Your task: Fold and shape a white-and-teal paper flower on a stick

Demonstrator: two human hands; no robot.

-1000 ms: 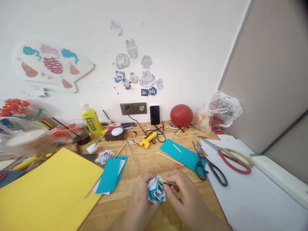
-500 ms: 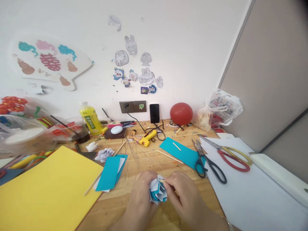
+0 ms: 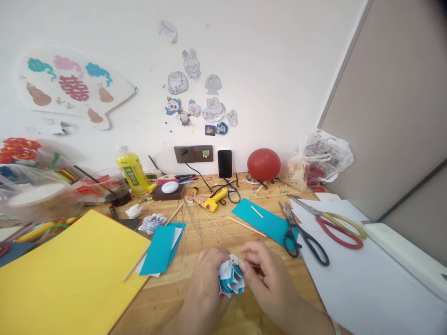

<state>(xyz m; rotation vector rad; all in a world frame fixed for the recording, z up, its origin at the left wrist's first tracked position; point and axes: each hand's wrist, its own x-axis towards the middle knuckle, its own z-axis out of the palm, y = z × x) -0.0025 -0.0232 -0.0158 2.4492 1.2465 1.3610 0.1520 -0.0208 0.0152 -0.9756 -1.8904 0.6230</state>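
Note:
A blue and white folded paper flower (image 3: 231, 278) is near the front of the wooden table, between my hands. My left hand (image 3: 208, 277) is closed around its left side. On the other side, my right hand (image 3: 267, 274) has its thumb at the flower's upper right edge, with the index finger raised and bent and the other fingers curled. A small pale piece shows at that thumb tip; too little of it is visible to tell whether the fingers pinch it. Blue paper pieces (image 3: 159, 251) lie to the left, beside a crumpled white paper flower (image 3: 152, 224).
Yellow paper (image 3: 73, 274) covers the left front. Black-handled scissors (image 3: 296, 235) lie on a blue strip (image 3: 256, 216), with red-and-yellow scissors (image 3: 335, 223) on white sheets (image 3: 366, 279) at right. Behind are a yellow glue gun (image 3: 214, 201), bottle (image 3: 132, 172), phone (image 3: 225, 164) and red balloon (image 3: 264, 164).
My right index finger has lifted and moved away from the thumb and the flower's top edge. The flower has shifted slightly right, and my left hand still holds it.

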